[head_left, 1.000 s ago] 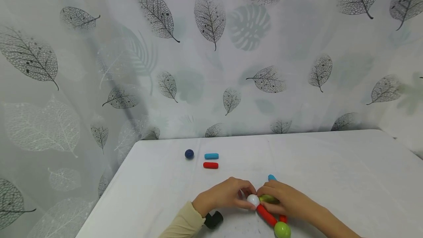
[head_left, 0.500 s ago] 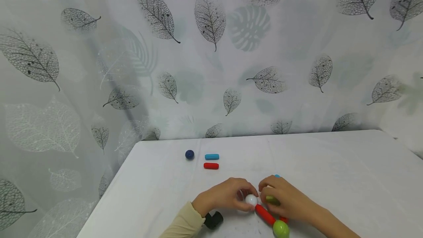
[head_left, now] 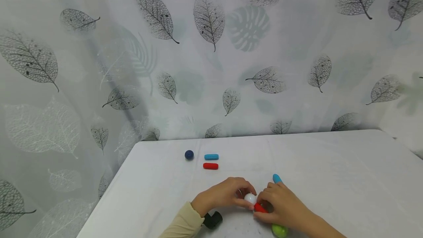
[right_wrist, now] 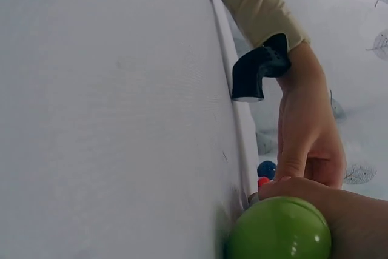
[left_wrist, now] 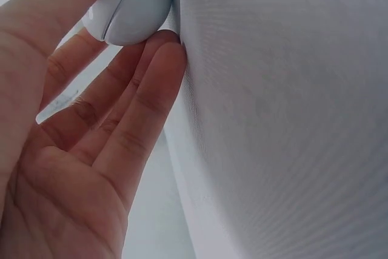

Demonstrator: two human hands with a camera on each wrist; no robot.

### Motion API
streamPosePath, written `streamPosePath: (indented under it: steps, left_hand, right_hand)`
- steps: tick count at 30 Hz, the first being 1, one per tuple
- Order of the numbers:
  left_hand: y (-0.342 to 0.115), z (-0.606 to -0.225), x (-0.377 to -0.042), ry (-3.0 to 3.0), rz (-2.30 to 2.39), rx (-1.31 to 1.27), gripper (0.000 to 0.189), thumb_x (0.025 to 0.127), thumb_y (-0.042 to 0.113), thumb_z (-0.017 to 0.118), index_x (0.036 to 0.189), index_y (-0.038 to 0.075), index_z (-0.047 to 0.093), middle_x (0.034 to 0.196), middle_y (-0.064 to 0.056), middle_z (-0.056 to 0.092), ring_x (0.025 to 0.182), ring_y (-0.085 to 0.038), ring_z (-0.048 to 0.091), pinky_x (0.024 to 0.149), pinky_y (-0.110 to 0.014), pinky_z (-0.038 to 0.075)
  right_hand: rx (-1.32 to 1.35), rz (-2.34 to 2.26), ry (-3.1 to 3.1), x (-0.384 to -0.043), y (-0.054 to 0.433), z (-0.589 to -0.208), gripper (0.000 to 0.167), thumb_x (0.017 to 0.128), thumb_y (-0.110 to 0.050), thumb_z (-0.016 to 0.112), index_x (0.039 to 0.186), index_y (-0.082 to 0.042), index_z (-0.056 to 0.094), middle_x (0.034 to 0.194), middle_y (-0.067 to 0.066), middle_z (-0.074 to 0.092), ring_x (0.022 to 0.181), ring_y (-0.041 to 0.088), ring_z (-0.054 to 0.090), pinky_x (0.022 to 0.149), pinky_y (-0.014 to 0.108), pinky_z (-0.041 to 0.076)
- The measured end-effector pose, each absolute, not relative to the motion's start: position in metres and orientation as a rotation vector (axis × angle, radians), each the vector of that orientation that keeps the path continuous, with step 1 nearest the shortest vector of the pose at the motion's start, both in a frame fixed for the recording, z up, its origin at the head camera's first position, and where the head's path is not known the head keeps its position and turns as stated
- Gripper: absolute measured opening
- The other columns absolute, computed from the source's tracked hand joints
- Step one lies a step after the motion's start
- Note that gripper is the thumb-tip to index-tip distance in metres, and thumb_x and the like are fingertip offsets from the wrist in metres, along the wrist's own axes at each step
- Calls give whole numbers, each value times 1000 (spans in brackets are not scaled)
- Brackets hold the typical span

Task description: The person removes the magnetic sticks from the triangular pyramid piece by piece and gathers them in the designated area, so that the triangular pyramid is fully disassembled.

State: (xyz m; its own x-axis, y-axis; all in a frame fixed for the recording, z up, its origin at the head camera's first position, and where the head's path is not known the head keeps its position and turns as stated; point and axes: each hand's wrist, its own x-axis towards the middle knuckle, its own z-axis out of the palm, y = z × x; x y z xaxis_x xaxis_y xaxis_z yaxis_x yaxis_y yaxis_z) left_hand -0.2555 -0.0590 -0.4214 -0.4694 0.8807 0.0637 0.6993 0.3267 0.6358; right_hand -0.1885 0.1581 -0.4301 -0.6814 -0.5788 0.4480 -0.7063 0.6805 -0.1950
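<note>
head view, and straight to the left hand [head_left: 226, 194]: pinching the white ball [head_left: 250, 198] between thumb and fingers, right at the front of the grip. across to the right hand [head_left: 285, 209]: pinching the red rod [head_left: 260, 208] close to its end, thumb on the near side, fingers on the far side. set end-on to the white ball, squarely between both hands, then lost from sight under the right hand. note the green ball [head_left: 279, 231], just below the right hand and partly covered by it. spot the blue rod [head_left: 276, 178] too, poking out beyond the right knuckles.

left wrist view: thumb over the white ball, fingers curving beneath, seam plain to see, right up beside the counter [head_left: 330, 172]. too tight an angle to tell whether touching cloth.

right wrist view: green ball looming in front, with only a sliver of red by the fingertips.

further up the counter, well apart from both hands: dark blue ball [head_left: 189, 154], second blue rod [head_left: 211, 157], second red rod [head_left: 210, 166]. at the left wrist, below a beige sleeve [head_left: 185, 221], black bracket [head_left: 213, 220]. behind everything, leaf-printed backdrop [head_left: 198, 65].
</note>
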Motion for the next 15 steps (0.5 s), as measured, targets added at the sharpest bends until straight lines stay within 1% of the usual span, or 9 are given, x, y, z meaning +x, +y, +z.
streamPosePath:
  steps: [4, 6, 8, 10, 11, 13, 14, 15]
  left_hand:
    - [-59, -421, -256, 2272, 923, 1396, 30, 86, 15, 76, 113, 7, 65, 99, -1, 65, 83, 7, 53, 77, -11, 49]
    - [-59, -421, -256, 2262, 934, 1398, 31, 86, 15, 76, 113, 6, 65, 98, -2, 65, 83, 7, 52, 78, -11, 49]
    - [-59, -420, -255, 2263, 924, 1407, 31, 86, 15, 76, 113, 6, 65, 99, -1, 65, 83, 7, 52, 78, -11, 49]
    - [-59, -420, -255, 2272, 899, 1426, 31, 86, 16, 76, 113, 6, 65, 100, 0, 64, 84, 7, 52, 78, -11, 49]
    - [-60, -420, -255, 2276, 889, 1429, 31, 86, 17, 75, 113, 7, 65, 100, 1, 64, 84, 7, 53, 78, -11, 49]
    - [-61, -418, -255, 2277, 884, 1411, 31, 86, 17, 75, 113, 7, 64, 101, 1, 64, 85, 7, 53, 79, -11, 48]
    - [-62, -418, -255, 2282, 885, 1400, 31, 86, 18, 75, 113, 7, 64, 101, 2, 64, 85, 6, 53, 80, -11, 49]
    - [-63, -417, -256, 2286, 888, 1382, 31, 86, 18, 75, 113, 7, 64, 101, 2, 64, 86, 6, 54, 80, -12, 49]
  right_hand:
    - [971, 511, -2528, -187, 154, -432, 19, 77, -36, 79, 74, -30, 61, 65, -27, 36, 68, -7, 30, 70, 28, 35]
    - [964, 518, -2506, -187, 153, -433, 22, 75, -31, 80, 73, -31, 58, 65, -26, 34, 68, -7, 30, 76, 33, 40]
    - [962, 521, -2484, -187, 153, -434, 25, 73, -29, 80, 72, -32, 55, 65, -26, 33, 68, -7, 29, 79, 39, 42]
    - [964, 526, -2468, -187, 152, -434, 27, 71, -27, 79, 71, -32, 53, 65, -25, 32, 67, -7, 28, 79, 37, 42]
    - [967, 532, -2465, -187, 152, -434, 27, 71, -26, 79, 71, -32, 53, 65, -25, 32, 67, -7, 28, 77, 33, 41]
    - [976, 540, -2473, -188, 152, -434, 27, 70, -26, 78, 71, -32, 52, 66, -25, 32, 67, -7, 27, 70, 25, 33]
    - [981, 542, -2478, -188, 153, -434, 26, 70, -26, 78, 71, -32, 52, 66, -25, 32, 67, -7, 27, 68, 23, 29]
    - [987, 544, -2484, -188, 153, -434, 26, 70, -26, 77, 71, -32, 52, 66, -25, 32, 67, -7, 27, 67, 21, 28]
